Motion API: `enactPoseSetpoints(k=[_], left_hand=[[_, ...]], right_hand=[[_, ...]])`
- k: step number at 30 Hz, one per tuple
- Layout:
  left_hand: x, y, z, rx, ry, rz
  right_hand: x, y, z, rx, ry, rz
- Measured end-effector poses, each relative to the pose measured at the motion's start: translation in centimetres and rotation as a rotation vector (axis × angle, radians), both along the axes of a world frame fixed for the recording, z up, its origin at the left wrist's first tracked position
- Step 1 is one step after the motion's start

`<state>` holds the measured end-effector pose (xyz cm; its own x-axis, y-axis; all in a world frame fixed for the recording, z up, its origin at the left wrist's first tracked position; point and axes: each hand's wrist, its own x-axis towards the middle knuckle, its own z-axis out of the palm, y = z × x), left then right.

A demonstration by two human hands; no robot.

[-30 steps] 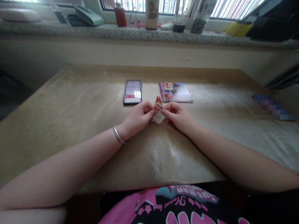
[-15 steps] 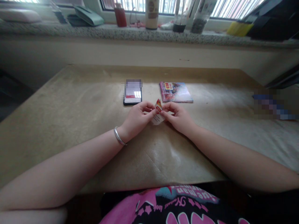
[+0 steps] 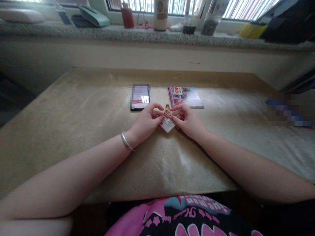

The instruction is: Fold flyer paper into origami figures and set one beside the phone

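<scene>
A small folded piece of printed paper (image 3: 167, 120), white with red and yellow marks, is pinched between both hands over the middle of the table. My left hand (image 3: 146, 122) grips its left edge with thumb and fingers; a silver bangle circles that wrist. My right hand (image 3: 187, 120) pinches the right edge, fingers curled. The paper's lower corner points down towards the table.
A phone (image 3: 140, 97) lies just beyond my left hand. A stack of colourful printed sheets (image 3: 185, 96) lies beyond my right hand. The table is covered with brown paper (image 3: 86, 108). Bottles and jars (image 3: 160, 14) stand on the stone windowsill behind.
Both hands have shifted slightly away from me with the paper. The paper has been turned and folded smaller between the fingers.
</scene>
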<state>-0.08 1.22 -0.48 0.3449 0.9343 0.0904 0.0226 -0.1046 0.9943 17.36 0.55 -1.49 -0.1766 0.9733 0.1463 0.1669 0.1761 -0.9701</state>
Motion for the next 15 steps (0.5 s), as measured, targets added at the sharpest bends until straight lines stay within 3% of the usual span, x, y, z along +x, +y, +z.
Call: enactPoseSetpoints(k=[5,8,11,15], left_hand=[[-0.4,0.5,-0.5,0.101,0.117,-0.044],[-0.9,0.7,-0.4,0.301,0.328,-0.056],[-1.4,0.7,0.0,0.503,0.667,-0.023],[-1.6,0.5,0.3,0.594,0.834,-0.037]], right_hand=[[0.3,0.3,-0.4,0.030,-0.094,0.066],[0.6,0.5,-0.5,0.077,-0.172,0.034],[0.9,0.6,-0.4,0.219,-0.397,-0.010],[1.5,0.5,-0.1,0.414,-0.667,-0.021]])
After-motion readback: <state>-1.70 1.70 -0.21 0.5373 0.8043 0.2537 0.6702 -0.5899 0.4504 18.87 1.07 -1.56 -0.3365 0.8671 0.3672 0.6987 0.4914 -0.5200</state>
